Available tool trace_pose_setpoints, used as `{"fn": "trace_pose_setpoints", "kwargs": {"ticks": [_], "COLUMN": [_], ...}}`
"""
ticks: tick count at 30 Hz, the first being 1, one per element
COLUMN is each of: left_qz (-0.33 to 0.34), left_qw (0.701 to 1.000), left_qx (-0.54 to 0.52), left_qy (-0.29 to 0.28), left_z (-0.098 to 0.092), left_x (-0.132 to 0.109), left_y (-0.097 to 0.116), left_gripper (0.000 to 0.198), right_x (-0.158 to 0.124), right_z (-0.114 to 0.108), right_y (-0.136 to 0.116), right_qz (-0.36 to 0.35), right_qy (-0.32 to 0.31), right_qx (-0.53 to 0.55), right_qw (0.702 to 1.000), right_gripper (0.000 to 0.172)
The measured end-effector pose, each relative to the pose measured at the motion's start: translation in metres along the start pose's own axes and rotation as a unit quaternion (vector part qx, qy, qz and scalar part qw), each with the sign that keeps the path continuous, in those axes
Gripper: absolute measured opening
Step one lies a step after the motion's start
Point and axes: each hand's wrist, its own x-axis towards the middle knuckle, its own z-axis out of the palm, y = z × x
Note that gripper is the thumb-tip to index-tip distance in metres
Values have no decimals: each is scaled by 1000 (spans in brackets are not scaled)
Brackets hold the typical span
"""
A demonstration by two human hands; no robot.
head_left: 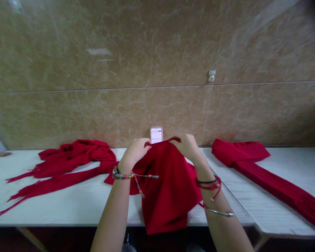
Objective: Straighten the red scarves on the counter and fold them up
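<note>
A red cloth (165,182), which looks like a scarf, hangs between my two hands, its lower part draping over the table's front edge. My left hand (135,152) is closed on the upper left of its edge. Farther right, my right hand (189,148) pinches the same upper edge. Between the hands the edge sags slightly, and folds run down the cloth. More red fabric lies on the table behind and beside it; I cannot tell whether it is all one piece.
A crumpled red fringed scarf (78,157) lies on the left of the white table (68,210). On the right lies a folded red scarf (267,182), stretching past the front edge. A phone (156,134) leans against the tiled wall (136,112), behind my hands.
</note>
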Motion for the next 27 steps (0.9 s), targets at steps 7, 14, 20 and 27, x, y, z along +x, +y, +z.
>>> {"fn": "trace_pose_setpoints", "kwargs": {"ticks": [7,14,20,27], "left_qz": [40,25,2,27], "left_qw": [999,999,999,999], "left_qx": [5,22,38,27], "left_qy": [16,18,35,32], "left_z": [2,6,4,5], "left_x": [2,4,3,2], "left_y": [5,1,-11,4], "left_gripper": [27,24,23,25], "right_x": [-6,0,-3,-3], "right_z": [-1,4,-4,13], "right_y": [0,-7,6,-15], "right_qz": [-65,35,14,-17], "right_qy": [-26,-6,47,-69], "right_qx": [15,-19,-20,-21], "right_qw": [997,999,999,997], "right_gripper": [39,14,14,22]}}
